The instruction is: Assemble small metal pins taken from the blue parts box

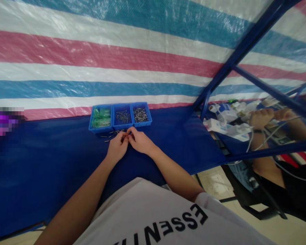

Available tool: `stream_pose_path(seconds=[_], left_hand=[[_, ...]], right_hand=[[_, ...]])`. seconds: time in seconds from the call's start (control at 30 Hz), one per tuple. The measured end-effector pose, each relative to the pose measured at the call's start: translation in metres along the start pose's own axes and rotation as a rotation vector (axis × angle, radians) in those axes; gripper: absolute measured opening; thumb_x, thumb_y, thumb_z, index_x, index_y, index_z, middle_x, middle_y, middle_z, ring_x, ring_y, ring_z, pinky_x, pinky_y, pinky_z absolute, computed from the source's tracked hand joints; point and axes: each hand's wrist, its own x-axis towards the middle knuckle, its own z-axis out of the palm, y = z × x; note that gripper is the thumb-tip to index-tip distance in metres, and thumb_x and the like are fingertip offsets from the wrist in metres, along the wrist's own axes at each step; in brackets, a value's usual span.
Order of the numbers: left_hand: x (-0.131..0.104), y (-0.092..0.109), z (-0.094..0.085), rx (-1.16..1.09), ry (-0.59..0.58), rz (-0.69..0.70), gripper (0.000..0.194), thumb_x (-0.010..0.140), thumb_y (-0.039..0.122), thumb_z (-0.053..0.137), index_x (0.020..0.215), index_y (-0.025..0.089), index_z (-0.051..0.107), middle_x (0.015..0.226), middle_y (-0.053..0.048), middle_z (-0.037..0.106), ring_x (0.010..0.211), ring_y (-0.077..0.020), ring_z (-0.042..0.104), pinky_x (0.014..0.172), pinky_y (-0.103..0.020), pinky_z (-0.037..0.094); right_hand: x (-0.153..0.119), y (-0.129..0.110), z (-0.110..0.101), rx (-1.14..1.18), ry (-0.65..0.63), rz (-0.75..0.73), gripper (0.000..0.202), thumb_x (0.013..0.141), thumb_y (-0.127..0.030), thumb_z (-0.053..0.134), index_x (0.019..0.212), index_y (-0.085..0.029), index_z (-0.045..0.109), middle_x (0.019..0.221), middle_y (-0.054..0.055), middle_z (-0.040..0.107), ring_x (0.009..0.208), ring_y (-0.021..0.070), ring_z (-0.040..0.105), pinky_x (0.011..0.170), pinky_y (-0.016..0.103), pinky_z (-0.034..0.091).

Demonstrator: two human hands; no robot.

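Observation:
My left hand [117,147] and my right hand [140,141] meet at the fingertips just above the blue table [66,170]. Both are closed in a pinch, and whatever sits between the fingers is too small and hidden to make out. Several thin dark and silvery metal pins [114,132] lie on the table beside my left hand. Right behind my hands stand three joined blue bins. Green pieces [101,118] fill the left bin [100,129]. Thin metal pins [123,117] lie in the middle bin, and shorter-looking metal pins [140,115] in the right one.
A striped plastic sheet [117,71] hangs behind the table. To the right rises a blue metal frame [216,80]. Beyond it, another person's hands [262,118] are over a bench with white boxes [216,126], plastic bags and cables. A blurred purple object [2,124] is at the far left.

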Motion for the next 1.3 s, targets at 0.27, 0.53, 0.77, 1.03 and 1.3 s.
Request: stream_pose_path(seconds=[0.27, 0.53, 0.77, 1.03, 1.3], left_hand=[[0.0, 0.002, -0.001, -0.001, -0.004, -0.002, 0.02, 0.085, 0.033, 0.043, 0.089, 0.021, 0.058, 0.08, -0.001, 0.068, 0.074, -0.0171, 0.062, 0.068, -0.028, 0.044], [0.0, 0.001, 0.0, -0.013, 0.014, 0.011, 0.019, 0.086, 0.032, 0.043, 0.09, 0.021, 0.058, 0.081, -0.001, 0.067, 0.073, -0.0163, 0.06, 0.069, -0.028, 0.044], [-0.001, 0.003, -0.002, 0.006, 0.08, -0.008, 0.018, 0.084, 0.032, 0.044, 0.089, 0.021, 0.058, 0.077, 0.0, 0.065, 0.066, -0.0148, 0.057, 0.067, -0.027, 0.043], [-0.001, 0.003, -0.002, 0.012, 0.082, 0.002, 0.017, 0.084, 0.031, 0.045, 0.088, 0.021, 0.058, 0.077, -0.001, 0.064, 0.067, -0.0153, 0.057, 0.068, -0.027, 0.044], [0.0, 0.001, -0.002, 0.005, 0.054, -0.004, 0.017, 0.084, 0.031, 0.045, 0.088, 0.021, 0.058, 0.077, -0.001, 0.066, 0.068, -0.0154, 0.059, 0.069, -0.028, 0.045]], right_hand=[[0.0, -0.003, -0.003, -0.001, -0.01, 0.01, 0.018, 0.092, -0.02, 0.041, 0.108, -0.022, 0.048, 0.084, 0.001, 0.065, 0.076, 0.0166, 0.063, 0.072, 0.026, 0.044], [0.003, 0.001, 0.0, 0.05, 0.006, -0.018, 0.023, 0.088, -0.014, 0.042, 0.109, -0.021, 0.049, 0.09, 0.002, 0.064, 0.083, 0.0155, 0.062, 0.08, 0.028, 0.045], [0.007, 0.011, 0.01, -0.021, 0.035, -0.121, 0.026, 0.08, -0.009, 0.05, 0.104, -0.016, 0.056, 0.104, 0.009, 0.06, 0.095, 0.0179, 0.055, 0.09, 0.033, 0.044], [0.009, 0.016, 0.009, -0.099, -0.033, -0.2, 0.018, 0.08, -0.011, 0.053, 0.096, -0.014, 0.059, 0.093, 0.009, 0.06, 0.09, 0.019, 0.053, 0.087, 0.034, 0.042], [0.01, 0.015, 0.008, -0.156, -0.036, -0.172, 0.02, 0.077, -0.004, 0.05, 0.091, -0.014, 0.059, 0.09, 0.008, 0.061, 0.087, 0.0186, 0.053, 0.084, 0.031, 0.043]])
